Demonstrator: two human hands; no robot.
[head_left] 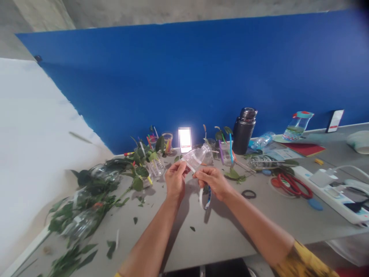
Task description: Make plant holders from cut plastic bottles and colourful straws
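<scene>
Over the middle of the table, my left hand (175, 177) is closed on a clear plastic bottle (197, 157). The bottle lies tilted, its narrow end up and to the right, with a pale band around it. My right hand (211, 180) pinches close to the bottle's lower end. A curled white and blue strip (201, 198) hangs down just below those fingers, which appear to grip it. Whether the strip joins the bottle is hidden by the fingers.
Cut leafy stems (92, 207) and clear bottles cover the left side. Cups with straws and leaves (227, 154) stand along the blue wall, beside a dark thermos (244, 130). Red-handled scissors (291, 185), a black ring (248, 194) and a power strip (337, 198) lie to the right.
</scene>
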